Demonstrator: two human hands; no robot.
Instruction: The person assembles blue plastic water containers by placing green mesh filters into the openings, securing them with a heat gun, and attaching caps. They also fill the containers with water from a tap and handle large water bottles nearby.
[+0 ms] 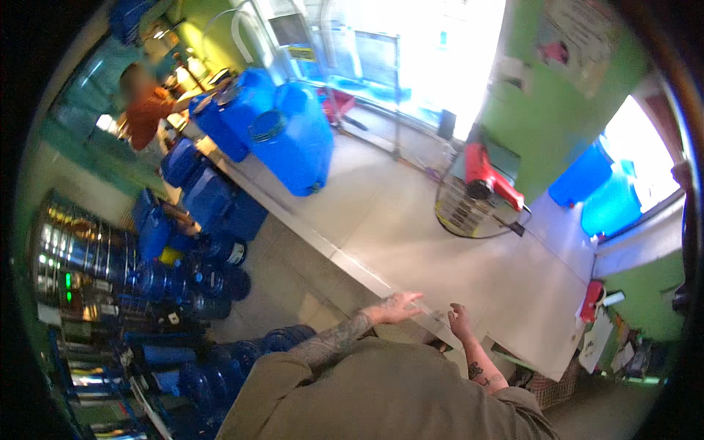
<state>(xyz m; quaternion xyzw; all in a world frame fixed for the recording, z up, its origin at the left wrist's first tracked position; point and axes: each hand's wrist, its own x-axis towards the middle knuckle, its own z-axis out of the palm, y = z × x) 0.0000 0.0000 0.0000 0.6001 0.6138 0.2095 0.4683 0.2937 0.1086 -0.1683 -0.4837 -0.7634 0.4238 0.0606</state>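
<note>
My left hand [400, 307] is over the front edge of the pale counter [396, 220], its fingers stretched out toward the right. Close by on the right, my right hand [459, 320] has its fingers partly curled, the index finger bent toward the left hand. A faint, see-through streak shows between the two hands; it is too blurred to name. Farther along the counter, a red heat gun [480, 165] rests on a round holder [460, 213], apart from both hands.
Large blue jerrycans [293, 139] stand on the counter at the far left, and more blue containers [612, 198] sit by the right window. Clear blue water bottles [209, 279] crowd the floor at left. A person in orange [147, 114] works at the far left.
</note>
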